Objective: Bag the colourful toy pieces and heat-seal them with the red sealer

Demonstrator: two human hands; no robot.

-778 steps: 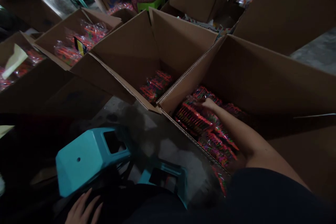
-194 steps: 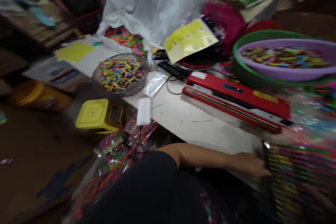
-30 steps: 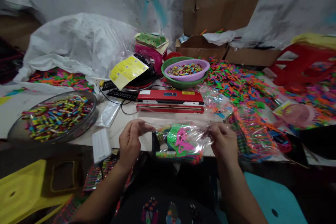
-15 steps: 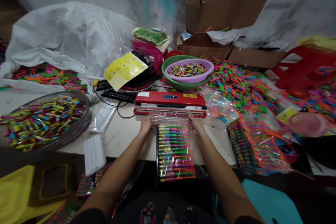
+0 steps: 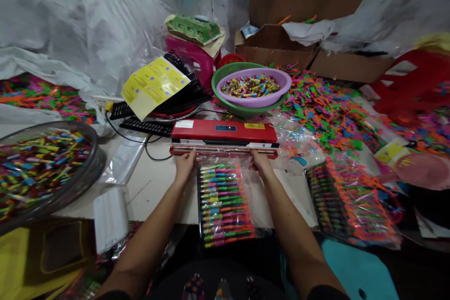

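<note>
A clear plastic bag point(image 5: 225, 204) holds a row of several colourful, slim toy-like pieces side by side. My left hand point(image 5: 185, 165) pinches the left corner of its open end, and my right hand point(image 5: 260, 161) pinches the right corner. Between them the bag's edge is stretched along the front strip of a red bag sealer point(image 5: 225, 133), which has a small lit orange light. The lower part of the bag hangs past the table's front edge.
Behind the sealer, a purple basin point(image 5: 253, 101) of small pieces sits in a green basin point(image 5: 216, 77). A grey tub point(image 5: 100, 150) stands left, near a white box point(image 5: 110, 220). Filled bags point(image 5: 351, 201) lie right, before a heap of loose plastic pieces point(image 5: 323, 108).
Both hands have brought the bag's edge slightly forward onto the sealer's front strip. The camera view has shifted a little.
</note>
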